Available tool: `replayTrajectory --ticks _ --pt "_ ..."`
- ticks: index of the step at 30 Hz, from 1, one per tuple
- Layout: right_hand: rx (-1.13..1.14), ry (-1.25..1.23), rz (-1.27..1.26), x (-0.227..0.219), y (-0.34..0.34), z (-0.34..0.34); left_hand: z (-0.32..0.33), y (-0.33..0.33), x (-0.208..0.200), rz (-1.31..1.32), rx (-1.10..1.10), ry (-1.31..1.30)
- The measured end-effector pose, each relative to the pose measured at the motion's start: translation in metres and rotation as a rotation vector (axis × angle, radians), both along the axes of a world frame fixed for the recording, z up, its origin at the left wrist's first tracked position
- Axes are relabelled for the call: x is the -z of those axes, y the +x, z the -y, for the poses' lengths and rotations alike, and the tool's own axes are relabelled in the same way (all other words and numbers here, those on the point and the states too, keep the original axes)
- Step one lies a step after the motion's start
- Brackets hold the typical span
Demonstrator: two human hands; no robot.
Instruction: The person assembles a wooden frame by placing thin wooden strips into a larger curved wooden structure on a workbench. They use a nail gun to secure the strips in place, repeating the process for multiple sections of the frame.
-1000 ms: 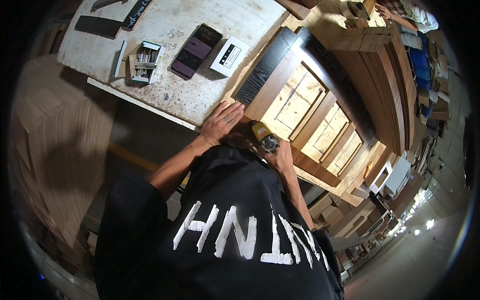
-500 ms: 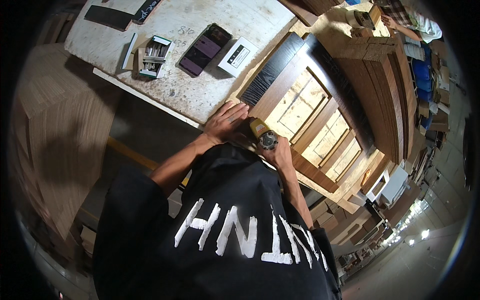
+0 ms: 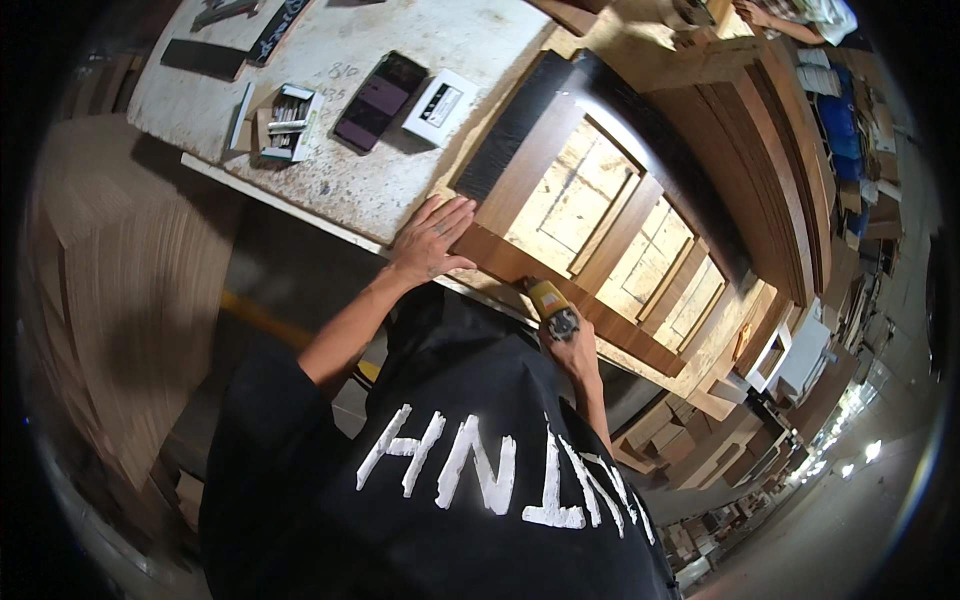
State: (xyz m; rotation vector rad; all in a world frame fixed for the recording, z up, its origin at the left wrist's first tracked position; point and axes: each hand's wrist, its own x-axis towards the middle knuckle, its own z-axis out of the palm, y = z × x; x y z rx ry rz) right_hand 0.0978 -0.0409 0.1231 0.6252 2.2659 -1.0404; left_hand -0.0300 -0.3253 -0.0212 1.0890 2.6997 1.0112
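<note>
A brown wooden frame (image 3: 622, 228) with several crosspieces lies on the workbench, edged in black at its far left and back sides. My left hand (image 3: 428, 245) lies flat with fingers stretched over the frame's near left corner and holds nothing. Closed around a yellow power tool, which looks like a nail gun (image 3: 547, 298), is my right hand (image 3: 573, 350). The tool's nose points at the frame's near rail, a little right of my left hand. Whether the nose touches the wood I cannot tell.
On the white worktop (image 3: 370, 185) sit an open box of metal strips (image 3: 287, 122), a dark phone (image 3: 380, 100) and a small white box (image 3: 440, 106). Stacked brown boards (image 3: 750, 150) rise behind the frame. Another stack of boards (image 3: 140, 290) stands at left. A co-worker's arm (image 3: 785, 22) shows at far right.
My right hand has carried the yellow nail gun rightward along the near rail, away from my left hand. The left hand's thumb now spreads over the rail. The view has shifted slightly.
</note>
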Motion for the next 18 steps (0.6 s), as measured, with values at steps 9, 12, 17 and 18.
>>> replayTrajectory --ticks 9,12,17,18 --pt "0.389 0.106 -0.099 0.005 0.165 -0.183 -0.047 0.013 -0.051 0.222 -0.204 -0.231" --pt "0.456 0.225 -0.002 0.010 0.213 -0.272 -0.101 0.022 -0.053 0.195 -0.383 -0.116" --pt "0.476 0.437 -0.107 0.029 0.257 -0.423 -0.239 0.029 -0.025 0.112 -0.284 -0.081" --pt "0.510 0.499 -0.108 0.042 0.263 -0.451 -0.271 0.030 -0.025 0.089 -0.246 -0.086"
